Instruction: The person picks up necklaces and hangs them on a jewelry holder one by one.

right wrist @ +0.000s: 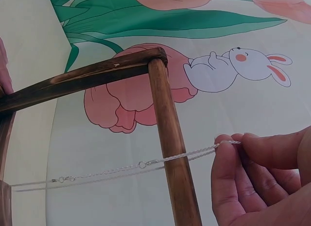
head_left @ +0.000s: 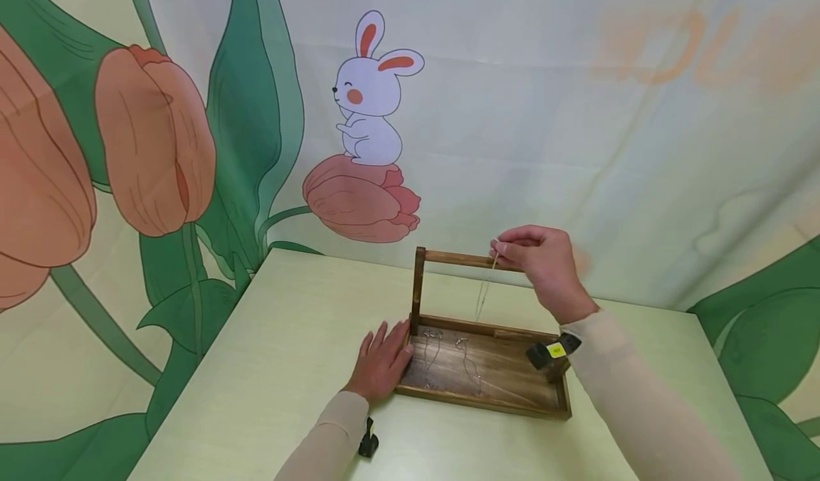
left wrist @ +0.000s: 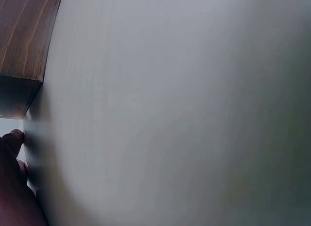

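Note:
A wooden display stand [head_left: 483, 401] has a shallow tray and a raised crossbar [head_left: 455, 257]. Between thumb and fingertips, my right hand [head_left: 544, 264] pinches a thin silver chain necklace [right wrist: 107, 173] just above that bar. The chain hangs down in a long loop, and its clasp shows in the right wrist view. My left hand [head_left: 383, 363] rests against the tray's left end, fingers extended; only part of it shows in the left wrist view. On the tray floor lie more thin chains [head_left: 472, 371], some toward the left end [head_left: 430, 353].
The stand sits on a pale table [head_left: 288, 339] against a printed backdrop [head_left: 512, 111] with tulips and a rabbit. Dark wrist cameras are strapped to the left wrist [head_left: 368, 442] and the right wrist [head_left: 544, 354]. The stand's right post is mostly hidden by the right wrist.

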The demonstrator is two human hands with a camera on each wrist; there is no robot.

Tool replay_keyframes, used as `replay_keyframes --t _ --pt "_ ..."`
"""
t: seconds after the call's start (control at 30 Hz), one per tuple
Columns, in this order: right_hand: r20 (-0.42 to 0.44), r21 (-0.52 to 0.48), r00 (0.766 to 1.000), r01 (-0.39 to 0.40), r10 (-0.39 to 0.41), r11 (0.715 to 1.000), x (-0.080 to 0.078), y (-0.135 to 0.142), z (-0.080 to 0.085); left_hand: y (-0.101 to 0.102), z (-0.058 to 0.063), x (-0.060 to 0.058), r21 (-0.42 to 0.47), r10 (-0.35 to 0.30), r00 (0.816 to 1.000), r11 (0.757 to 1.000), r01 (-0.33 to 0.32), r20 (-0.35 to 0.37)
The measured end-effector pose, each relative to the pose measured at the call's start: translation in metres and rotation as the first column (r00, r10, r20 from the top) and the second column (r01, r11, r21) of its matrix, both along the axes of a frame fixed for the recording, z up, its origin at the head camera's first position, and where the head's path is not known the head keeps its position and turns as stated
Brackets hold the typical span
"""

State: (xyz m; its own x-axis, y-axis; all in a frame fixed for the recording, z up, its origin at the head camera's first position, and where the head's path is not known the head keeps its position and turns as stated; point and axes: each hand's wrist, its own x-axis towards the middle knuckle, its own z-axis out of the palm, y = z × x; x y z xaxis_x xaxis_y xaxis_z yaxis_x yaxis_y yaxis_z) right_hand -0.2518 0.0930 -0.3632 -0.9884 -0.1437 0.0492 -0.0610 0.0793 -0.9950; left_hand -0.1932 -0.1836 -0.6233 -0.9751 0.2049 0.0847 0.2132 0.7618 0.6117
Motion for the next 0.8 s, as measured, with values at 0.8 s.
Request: replay_keyframes --t 0.8 --pt "0.021 0.024 0.999 -0.036 0.035 0.999 -0.002 -0.018 0.006 0.0 0.002 0.0 -0.001 0.001 1.0 1.0 -0.001 0.004"
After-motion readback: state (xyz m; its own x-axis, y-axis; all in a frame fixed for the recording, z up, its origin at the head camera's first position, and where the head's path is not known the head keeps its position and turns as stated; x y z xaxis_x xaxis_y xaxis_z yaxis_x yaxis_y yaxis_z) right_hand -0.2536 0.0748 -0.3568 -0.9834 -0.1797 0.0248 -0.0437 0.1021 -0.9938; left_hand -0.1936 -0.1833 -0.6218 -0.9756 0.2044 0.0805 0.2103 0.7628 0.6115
